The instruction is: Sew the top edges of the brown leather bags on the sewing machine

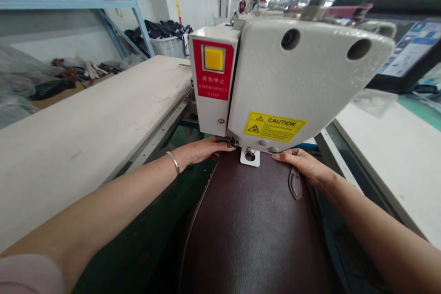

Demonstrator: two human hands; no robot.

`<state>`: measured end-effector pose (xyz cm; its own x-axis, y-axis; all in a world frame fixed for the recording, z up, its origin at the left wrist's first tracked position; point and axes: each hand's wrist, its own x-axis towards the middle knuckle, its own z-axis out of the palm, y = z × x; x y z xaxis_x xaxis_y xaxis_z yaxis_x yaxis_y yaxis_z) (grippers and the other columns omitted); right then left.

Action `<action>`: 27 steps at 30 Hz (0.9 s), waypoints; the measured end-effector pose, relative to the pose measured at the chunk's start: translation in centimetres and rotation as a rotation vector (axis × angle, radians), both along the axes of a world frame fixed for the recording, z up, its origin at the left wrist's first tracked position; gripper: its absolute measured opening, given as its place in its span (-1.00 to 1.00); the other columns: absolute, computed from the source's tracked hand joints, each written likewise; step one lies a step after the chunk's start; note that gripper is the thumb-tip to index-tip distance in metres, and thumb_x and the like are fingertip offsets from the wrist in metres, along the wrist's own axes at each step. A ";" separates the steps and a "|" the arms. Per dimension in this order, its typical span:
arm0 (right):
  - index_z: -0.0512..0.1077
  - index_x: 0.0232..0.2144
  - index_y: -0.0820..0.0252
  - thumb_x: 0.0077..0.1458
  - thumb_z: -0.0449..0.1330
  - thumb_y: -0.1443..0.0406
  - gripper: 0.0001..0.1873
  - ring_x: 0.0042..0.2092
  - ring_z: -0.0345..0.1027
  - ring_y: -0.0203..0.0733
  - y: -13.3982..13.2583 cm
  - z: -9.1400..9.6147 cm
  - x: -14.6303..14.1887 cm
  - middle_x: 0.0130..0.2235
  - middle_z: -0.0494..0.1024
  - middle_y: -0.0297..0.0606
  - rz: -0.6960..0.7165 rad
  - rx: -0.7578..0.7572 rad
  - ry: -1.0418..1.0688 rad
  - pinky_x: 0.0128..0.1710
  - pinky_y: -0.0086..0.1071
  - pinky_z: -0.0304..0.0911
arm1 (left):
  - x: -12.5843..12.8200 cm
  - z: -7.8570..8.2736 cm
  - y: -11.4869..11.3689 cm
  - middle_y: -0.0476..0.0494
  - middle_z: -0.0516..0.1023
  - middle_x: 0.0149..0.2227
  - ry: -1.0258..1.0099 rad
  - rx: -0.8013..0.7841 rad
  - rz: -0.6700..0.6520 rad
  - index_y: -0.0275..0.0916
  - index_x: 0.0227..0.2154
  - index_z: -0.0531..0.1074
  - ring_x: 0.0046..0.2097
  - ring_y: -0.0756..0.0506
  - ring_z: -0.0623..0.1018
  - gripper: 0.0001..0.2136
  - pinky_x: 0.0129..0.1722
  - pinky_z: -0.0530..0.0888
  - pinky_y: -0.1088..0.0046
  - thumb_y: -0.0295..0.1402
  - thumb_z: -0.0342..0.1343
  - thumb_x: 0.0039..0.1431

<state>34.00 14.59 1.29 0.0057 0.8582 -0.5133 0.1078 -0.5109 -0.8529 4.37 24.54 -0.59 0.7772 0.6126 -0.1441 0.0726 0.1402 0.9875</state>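
Leather point(251, 225), a dark maroon sheet, lies in the near middle and runs far under the machine head point(292, 78). The left hand point(203, 149) rests flat at its far left edge, fingers stretched toward the needle area. Its grip is wide open and clasps nothing, only pressing down. The right hand point(303, 164) lies flat on the far right part of the sheet, grip likewise open, fingertips just under the head's lower rim. A small sewn loop point(295, 183) sits on the sheet, just beside the right hand on its near side. Between the two hands a white plate point(250, 157) hangs at the foot of the head, over the sheet's far edge. A bracelet point(173, 161) circles the left wrist. On the head, a yellow caution label point(274, 126) sits above the plate, and a red stop panel point(211, 85) with a yellow button point(214, 59) is to its left. A pale left bench point(86, 119) stretches along the left, and a right bench point(389, 151) lies on the right. Far left, a bin point(168, 47) holds dark cloth. A screen point(413, 48) stands far right.
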 end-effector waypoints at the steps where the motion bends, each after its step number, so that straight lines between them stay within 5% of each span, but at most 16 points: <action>1: 0.41 -0.62 0.19 -0.33 0.48 -0.01 -0.54 -0.56 0.20 -0.32 0.1 -0.3 0.2 -0.58 0.45 -0.29 0.004 0.013 0.004 -0.57 -0.40 0.11 | -0.1 0.0 -0.2 -0.23 0.52 0.05 0.001 -0.028 -0.013 -0.24 0.00 0.50 0.16 -0.26 0.40 -0.45 0.25 0.20 0.12 -0.06 0.34 -0.03; 14: 0.46 -0.57 0.12 -0.25 0.46 0.05 -0.65 -0.37 0.43 -0.10 0.7 -1.5 1.7 -0.60 0.45 -0.29 0.018 0.132 -0.035 -0.38 -0.32 0.35 | -0.6 -0.7 -0.3 -0.28 0.54 0.01 0.017 -0.149 0.057 -0.27 -0.09 0.55 0.08 -0.35 0.46 -0.44 0.13 0.32 0.02 0.02 0.33 -0.09; 27: 0.44 -0.63 0.14 -0.35 0.48 -0.01 -0.57 -0.58 0.20 -0.31 0.5 -0.9 1.4 -0.61 0.42 -0.33 0.036 0.034 -0.034 -0.43 -0.35 0.33 | -0.5 -1.0 -0.4 -0.32 0.56 -0.03 -0.010 -0.188 0.032 -0.31 -0.10 0.54 0.02 -0.33 0.49 -0.48 0.09 0.36 0.03 -0.07 0.36 -0.08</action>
